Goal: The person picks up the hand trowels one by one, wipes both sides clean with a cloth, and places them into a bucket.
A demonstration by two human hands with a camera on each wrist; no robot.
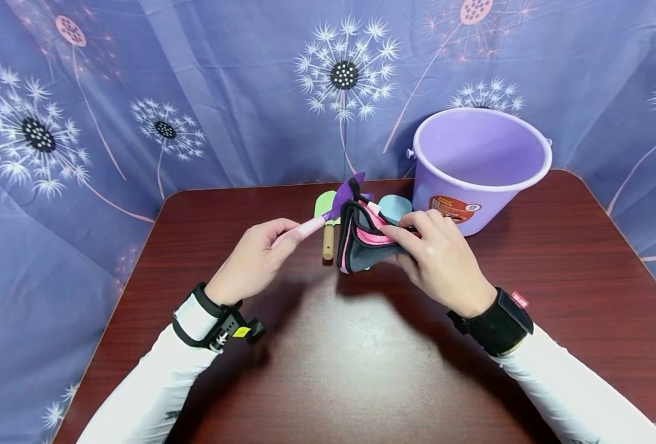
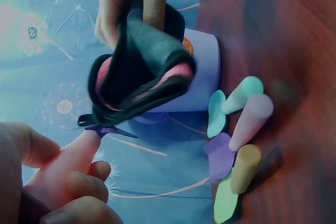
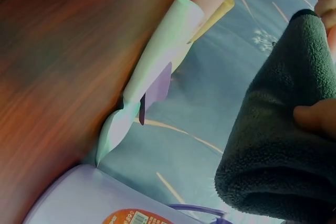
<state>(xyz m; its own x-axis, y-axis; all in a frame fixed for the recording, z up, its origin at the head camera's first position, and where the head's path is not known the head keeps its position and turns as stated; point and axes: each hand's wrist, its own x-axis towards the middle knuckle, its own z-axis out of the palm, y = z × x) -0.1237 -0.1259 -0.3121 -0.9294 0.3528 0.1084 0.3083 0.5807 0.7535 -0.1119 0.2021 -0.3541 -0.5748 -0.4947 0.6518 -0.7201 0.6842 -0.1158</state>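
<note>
Left hand (image 1: 254, 260): grip curled round pink-handled, purple-headed hand tool (image 1: 307, 228). Right hand (image 1: 443, 264): grip pinching folded gray-and-pink cloth (image 1: 380, 254) beside tool's head. Both above surface (image 1: 328, 364). Beyond: green-bladed shovel (image 1: 324, 205), lilac bucket (image 1: 429, 182).

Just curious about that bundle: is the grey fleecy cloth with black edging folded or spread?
Folded: the right hand holds the grey fleecy cloth, its black-edged layers doubled over, pink showing between.
</note>
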